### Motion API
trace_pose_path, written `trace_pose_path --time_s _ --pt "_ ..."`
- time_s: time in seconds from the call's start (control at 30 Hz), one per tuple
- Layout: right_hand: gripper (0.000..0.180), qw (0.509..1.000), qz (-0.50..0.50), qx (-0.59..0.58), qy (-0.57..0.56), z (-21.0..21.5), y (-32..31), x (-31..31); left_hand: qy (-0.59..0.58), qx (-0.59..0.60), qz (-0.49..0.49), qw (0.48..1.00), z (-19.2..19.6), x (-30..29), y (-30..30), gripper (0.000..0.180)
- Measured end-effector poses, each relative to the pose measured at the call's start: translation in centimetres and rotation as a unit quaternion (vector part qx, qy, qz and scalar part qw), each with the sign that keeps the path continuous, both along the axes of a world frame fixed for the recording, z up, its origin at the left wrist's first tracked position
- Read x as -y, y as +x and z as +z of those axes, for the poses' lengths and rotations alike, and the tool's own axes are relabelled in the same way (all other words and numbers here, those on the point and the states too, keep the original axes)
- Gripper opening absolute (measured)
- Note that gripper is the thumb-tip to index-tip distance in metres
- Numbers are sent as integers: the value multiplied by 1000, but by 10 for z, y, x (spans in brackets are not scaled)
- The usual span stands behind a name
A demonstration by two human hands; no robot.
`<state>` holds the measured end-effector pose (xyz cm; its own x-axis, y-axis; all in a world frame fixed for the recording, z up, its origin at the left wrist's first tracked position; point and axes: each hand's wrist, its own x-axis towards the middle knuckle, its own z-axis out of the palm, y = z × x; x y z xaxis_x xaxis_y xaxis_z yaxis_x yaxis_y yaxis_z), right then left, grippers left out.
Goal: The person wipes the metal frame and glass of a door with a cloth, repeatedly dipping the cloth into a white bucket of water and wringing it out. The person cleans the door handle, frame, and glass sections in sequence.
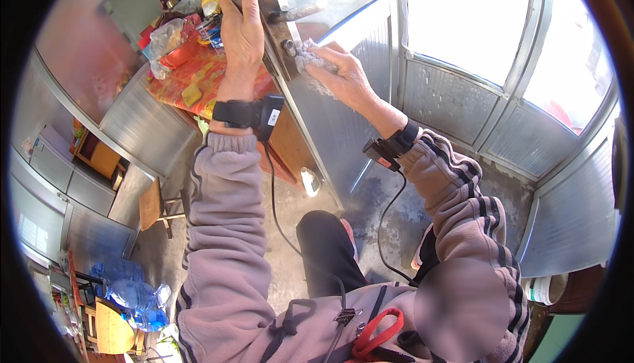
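The door lock plate [271, 3] is on the metal-framed door [366, 85], its long axis slanting from upper left to lower right, with its lever handle [300, 13] pointing right. The right hand [340, 75] grasps a crumpled grey-white cloth [316, 66] beside the plate's lower part. The left hand [243, 40] is at the door's edge, thumb upward; whether it clasps the edge, I cannot tell.

A clear plastic bag [165, 38] and a red bowl [179, 55] sit among clutter on a table with a red-orange patterned cover [214, 72]; their contents are unclear. Large blue water bottles [135, 297] stand lower left on the concrete floor [284, 208], and glazed panels [462, 16] rise at right.
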<state>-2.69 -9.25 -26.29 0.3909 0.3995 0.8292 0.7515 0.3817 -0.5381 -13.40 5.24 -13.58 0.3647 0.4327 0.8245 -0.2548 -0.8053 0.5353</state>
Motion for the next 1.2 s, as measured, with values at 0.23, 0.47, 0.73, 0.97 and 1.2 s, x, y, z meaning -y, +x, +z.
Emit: trace_pose_path --time_s 0.23,0.47,0.73,0.97,1.2 --pt "40 991 6 -69 111 9 -10 -19 74 35 38 996 3 -4 7 67" --pt "34 997 -64 -28 25 -34 -30 -1 82 58 13 995 1 -11 8 64" --pt "36 966 -185 144 110 3 -67 1 83 18 17 996 1 -11 9 69" --pt "42 936 -226 269 16 -32 -62 16 39 -47 12 998 4 -5 0 95" --pt "39 953 -232 193 29 -16 -49 21 56 -110 -57 991 11 9 -7 93"
